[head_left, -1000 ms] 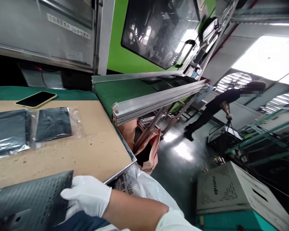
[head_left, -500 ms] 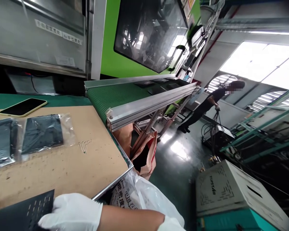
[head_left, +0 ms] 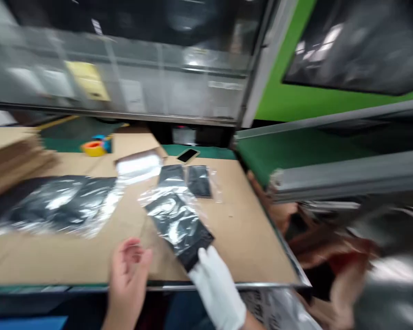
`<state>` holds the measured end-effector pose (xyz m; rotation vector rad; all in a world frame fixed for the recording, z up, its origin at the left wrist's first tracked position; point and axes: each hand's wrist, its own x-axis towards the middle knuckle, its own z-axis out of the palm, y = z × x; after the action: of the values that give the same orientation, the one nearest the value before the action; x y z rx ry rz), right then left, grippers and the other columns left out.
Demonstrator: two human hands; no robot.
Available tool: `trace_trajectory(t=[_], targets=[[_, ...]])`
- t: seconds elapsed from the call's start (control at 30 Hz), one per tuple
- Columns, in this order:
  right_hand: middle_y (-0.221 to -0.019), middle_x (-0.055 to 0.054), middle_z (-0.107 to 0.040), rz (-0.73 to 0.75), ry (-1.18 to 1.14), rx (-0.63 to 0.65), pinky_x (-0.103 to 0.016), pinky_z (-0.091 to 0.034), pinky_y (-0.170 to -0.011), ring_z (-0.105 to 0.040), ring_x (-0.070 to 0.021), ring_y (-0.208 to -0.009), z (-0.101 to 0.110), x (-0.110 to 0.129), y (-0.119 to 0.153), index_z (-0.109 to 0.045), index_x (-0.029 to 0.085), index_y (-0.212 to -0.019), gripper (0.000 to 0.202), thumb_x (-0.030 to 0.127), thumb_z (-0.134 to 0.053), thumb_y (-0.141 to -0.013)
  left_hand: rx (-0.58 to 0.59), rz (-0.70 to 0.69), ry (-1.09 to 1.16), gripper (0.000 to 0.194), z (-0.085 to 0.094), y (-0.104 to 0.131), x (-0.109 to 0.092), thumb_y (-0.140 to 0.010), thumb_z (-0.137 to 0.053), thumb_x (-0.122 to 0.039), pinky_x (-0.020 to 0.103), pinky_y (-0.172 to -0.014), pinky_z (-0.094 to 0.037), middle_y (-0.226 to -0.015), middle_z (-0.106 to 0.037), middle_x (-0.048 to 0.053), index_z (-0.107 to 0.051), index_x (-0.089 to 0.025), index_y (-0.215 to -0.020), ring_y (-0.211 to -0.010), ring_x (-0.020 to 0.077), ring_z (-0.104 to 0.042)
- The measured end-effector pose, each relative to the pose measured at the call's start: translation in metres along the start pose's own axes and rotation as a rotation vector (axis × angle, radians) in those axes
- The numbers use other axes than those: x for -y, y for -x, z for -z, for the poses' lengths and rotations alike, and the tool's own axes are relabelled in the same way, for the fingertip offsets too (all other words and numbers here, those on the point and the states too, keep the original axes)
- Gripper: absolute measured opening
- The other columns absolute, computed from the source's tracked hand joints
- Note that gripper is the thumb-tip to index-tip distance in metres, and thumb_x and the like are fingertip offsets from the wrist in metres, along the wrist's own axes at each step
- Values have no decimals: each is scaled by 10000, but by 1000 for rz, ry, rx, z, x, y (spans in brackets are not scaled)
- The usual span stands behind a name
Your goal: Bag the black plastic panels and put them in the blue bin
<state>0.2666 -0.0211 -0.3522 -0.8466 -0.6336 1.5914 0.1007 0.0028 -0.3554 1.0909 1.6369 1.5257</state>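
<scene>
In my right hand, which wears a white glove, I grip the near end of a flat black panel. A clear plastic bag covers its far part, while the end at my fingers looks bare. My left hand is ungloved and hovers over the table's front edge, left of the panel. Its fingers curl loosely with the thumb apart, and nothing shows between them. Just beyond the panel lie two bagged black pieces side by side. Motion blurs the view.
More bagged black panels lie on the cardboard-covered table at left, near stacked cardboard. A phone and a yellow tape roll sit at the back. A green conveyor meets the table at right.
The view has swung left from the conveyor and walkway to the table. The panel in my right hand now shows partly inside a clear bag, and my left hand has come into fuller view.
</scene>
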Motion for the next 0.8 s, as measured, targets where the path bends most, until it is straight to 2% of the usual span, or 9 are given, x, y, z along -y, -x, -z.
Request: trace_trajectory(t=[0.03,0.1,0.2,0.3,0.37,0.5,0.57,0.73,0.8], targets=[[-1216,-98,-615,-37,-68,-63,-397,-477,-972,-605,-236,-1130,-1,-2,-1,-481,254,-1264,484,497,-558,-853,54,98,16,634,4,3,2,-685,-669,-609,275,-628,-493,-1013,-602,67,-524,-183,-1131,-798,183,-585],[-1289,-122,-569,-106,-43,-69,-395,-496,-954,-588,-255,-1157,-4,-4,-2,-407,259,-1325,572,472,-607,-833,265,268,31,619,9,5,3,-743,-581,-647,235,-497,-414,-883,-623,68,-564,-139,-1096,-608,130,-532],[-1300,-117,-567,-184,39,-130,-359,-528,-921,-587,-261,-1167,-12,-5,-1,-417,270,-1299,557,476,-616,-821,438,346,50,549,14,6,-1,-748,-561,-654,198,-435,-307,-707,-603,41,-622,-117,-843,-515,93,-467],[-1249,-124,-606,-178,145,-133,-362,-555,-889,-600,-283,-1152,-18,-9,-1,-468,258,-1262,525,516,-584,-820,468,361,37,433,19,9,-3,-720,-652,-556,186,-433,-299,-607,-561,7,-587,-128,-692,-509,87,-467],[-1235,-143,-616,-161,185,-82,-393,-562,-880,-606,-299,-1142,-17,-15,-3,-454,253,-1298,548,541,-530,-839,471,380,60,403,22,11,-1,-712,-680,-520,177,-423,-307,-640,-575,5,-580,-129,-723,-519,85,-484],[-1225,-165,-622,-107,318,-28,-418,-569,-870,-618,-302,-1121,-10,-23,-4,-390,251,-1379,563,532,-419,-892,489,425,182,531,26,9,5,-718,-628,-635,161,-359,-264,-775,-613,25,-550,-132,-869,-472,65,-494],[-1246,-177,-606,-83,367,-6,-425,-563,-889,-610,-299,-1132,-9,-23,-4,-342,243,-1412,569,518,-376,-915,522,431,219,547,25,9,6,-705,-631,-653,162,-352,-259,-735,-615,28,-548,-127,-830,-451,65,-492],[-1275,-170,-585,-52,426,32,-421,-545,-932,-585,-288,-1170,-5,-20,-7,-300,236,-1430,575,519,-340,-931,499,344,147,408,19,25,16,-705,-700,-513,174,-425,-323,-613,-590,2,-571,-125,-705,-482,80,-498],[-1246,-160,-608,-30,501,15,-408,-564,-897,-602,-295,-1146,0,-18,-11,-369,241,-1397,556,527,-372,-919,589,323,92,347,17,36,22,-725,-696,-462,182,-464,-353,-608,-591,-3,-617,-124,-718,-518,92,-514]])
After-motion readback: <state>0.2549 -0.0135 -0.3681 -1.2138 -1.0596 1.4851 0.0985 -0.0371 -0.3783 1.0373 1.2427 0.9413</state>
